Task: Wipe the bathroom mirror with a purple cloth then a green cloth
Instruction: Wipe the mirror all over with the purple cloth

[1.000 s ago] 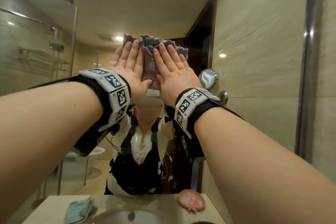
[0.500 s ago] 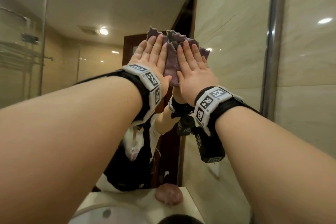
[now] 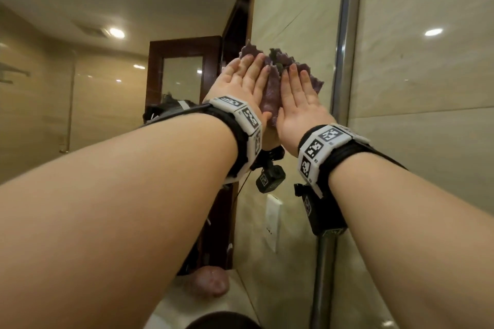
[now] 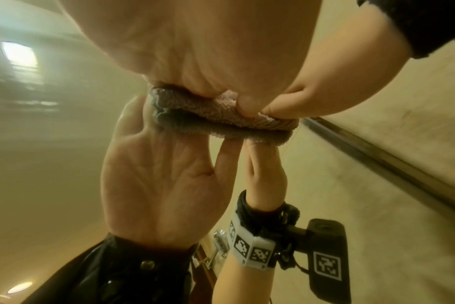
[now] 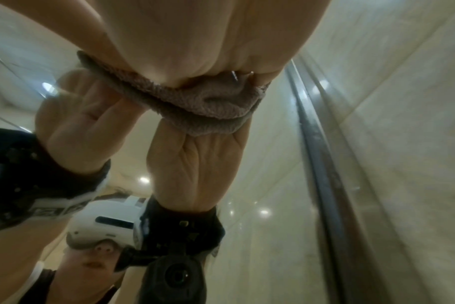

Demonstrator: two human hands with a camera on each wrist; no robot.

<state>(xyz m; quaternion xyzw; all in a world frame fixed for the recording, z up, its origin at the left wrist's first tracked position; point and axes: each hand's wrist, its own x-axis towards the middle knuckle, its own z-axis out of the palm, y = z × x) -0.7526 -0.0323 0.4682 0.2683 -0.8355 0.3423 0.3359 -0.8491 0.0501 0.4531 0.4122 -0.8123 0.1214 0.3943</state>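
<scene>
The mirror (image 3: 120, 115) is filling the whole left of the head view, and the wiping is sliding rightward across it: a second ago the hands were working near the middle of the glass, over the person's own reflection, and now they are pressing right up by the metal frame strip (image 3: 347, 35) at the mirror's right edge. The view is swinging with them, so the tiled wall (image 3: 427, 88) is now taking up the right side, and the desk (image 3: 192, 299) below is shrinking to a sliver with a pink object (image 3: 211, 280) on it.

The purple cloth (image 3: 272, 91) is staying bunched and flat against the glass, high up, with its ragged top edge poking out above the fingertips. The left hand (image 3: 240, 83) is lying on it with fingers straight and close together, palm pushing; the right hand (image 3: 299, 99) is doing the same just beside it, thumbs nearly meeting. Both wrist views are showing palms pressing the folded cloth onto the reflecting surface.

Reading it as a judgement: this pass is reaching the right-hand limit of the mirror, so the purple stage looks well under way. The green cloth is out of sight at this moment, so that second stage is not yet begun.
</scene>
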